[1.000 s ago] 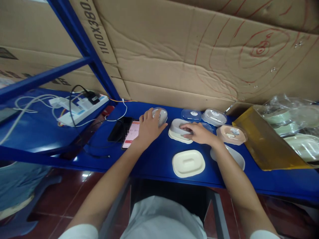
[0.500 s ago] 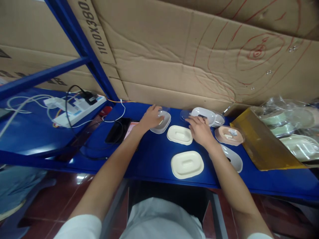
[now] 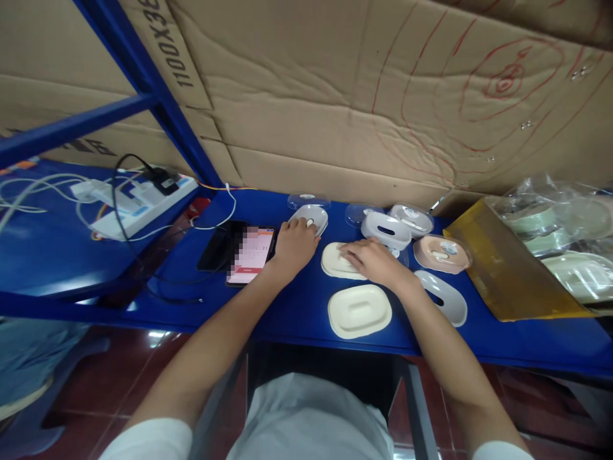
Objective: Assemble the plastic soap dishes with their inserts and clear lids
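My left hand (image 3: pixel 299 248) lies over the front left part of a white oval dish (image 3: pixel 322 216), its fingers spread and slightly bent. A small pale piece shows in the dish by the fingertips. With thumb and fingers drawn together, my right hand (image 3: pixel 378 262) holds the raised middle of a cream oval lid (image 3: pixel 330 265); its exact grip is partly hidden. A second cream oval lid (image 3: pixel 360 311) lies nearer to me. Beyond my right hand stands a white oval piece with a slot (image 3: pixel 389 231). Another slotted white piece (image 3: pixel 453 301) lies right of my forearm.
Clear plastic covers (image 3: pixel 309 202) lie along the cardboard wall (image 3: pixel 297 115). At right are a pink oval box (image 3: pixel 439 254) and a carton (image 3: pixel 512 281) of wrapped pale-green pieces. A lit phone (image 3: pixel 251 255), a dark phone (image 3: pixel 215 246) and a cabled power strip (image 3: pixel 148 207) are at left.
My left hand has drawn back toward me, uncovering more of the white dish. My right hand has moved from the back row down to the nearby cream lid. The view has shifted slightly.
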Demonstrator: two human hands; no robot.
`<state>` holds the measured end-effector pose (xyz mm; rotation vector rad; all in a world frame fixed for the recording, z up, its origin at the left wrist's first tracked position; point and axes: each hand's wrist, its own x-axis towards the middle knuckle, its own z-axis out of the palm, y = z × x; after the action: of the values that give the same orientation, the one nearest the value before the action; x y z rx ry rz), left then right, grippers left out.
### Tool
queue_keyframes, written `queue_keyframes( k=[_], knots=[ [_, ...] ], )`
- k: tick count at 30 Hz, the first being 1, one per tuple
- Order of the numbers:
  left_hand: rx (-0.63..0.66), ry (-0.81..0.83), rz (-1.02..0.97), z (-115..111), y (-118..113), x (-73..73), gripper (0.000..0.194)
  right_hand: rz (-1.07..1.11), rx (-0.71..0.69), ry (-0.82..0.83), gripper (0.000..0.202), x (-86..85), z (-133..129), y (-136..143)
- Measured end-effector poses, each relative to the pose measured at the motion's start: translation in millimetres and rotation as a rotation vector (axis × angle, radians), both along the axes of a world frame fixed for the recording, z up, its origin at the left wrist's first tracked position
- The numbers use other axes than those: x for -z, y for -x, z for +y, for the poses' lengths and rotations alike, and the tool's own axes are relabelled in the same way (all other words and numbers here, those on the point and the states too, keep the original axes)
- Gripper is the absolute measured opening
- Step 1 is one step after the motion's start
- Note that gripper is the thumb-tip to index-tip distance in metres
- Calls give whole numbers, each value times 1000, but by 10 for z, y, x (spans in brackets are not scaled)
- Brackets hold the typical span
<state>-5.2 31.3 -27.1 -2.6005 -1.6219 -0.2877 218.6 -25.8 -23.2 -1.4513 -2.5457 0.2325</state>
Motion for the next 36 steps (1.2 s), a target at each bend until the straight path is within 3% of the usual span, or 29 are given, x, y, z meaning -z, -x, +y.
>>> queue_keyframes(
  k=[5,9,13,15,21,28,32,36],
  knots=[
    [19,-34,2,39,12,11,35,18,-28,-19,28,14,5,37],
    [7,-68,-43,70,17,5,38,55,-17,-58,34,-92,34,-65],
    [-2,-99,-113,130,45,18,38,85,279,-216,40,-197,64,-402],
    [10,-111,-154,155,49,38,36,60,400,-204,45,-180,70,-556],
    [153,-110,-268,181,-17,122,32,44,312,-63,43,-27,276,-790],
    [383,-82,-321,124,-110,195,34,-16,614,-77,60,-150,654,-1569],
    [433,-83,-329,83,-125,241,38,20,593,-45,52,-205,651,-1794],
    [463,-83,-332,47,-138,264,37,118,490,-94,50,-216,565,-1632]
  ],
)
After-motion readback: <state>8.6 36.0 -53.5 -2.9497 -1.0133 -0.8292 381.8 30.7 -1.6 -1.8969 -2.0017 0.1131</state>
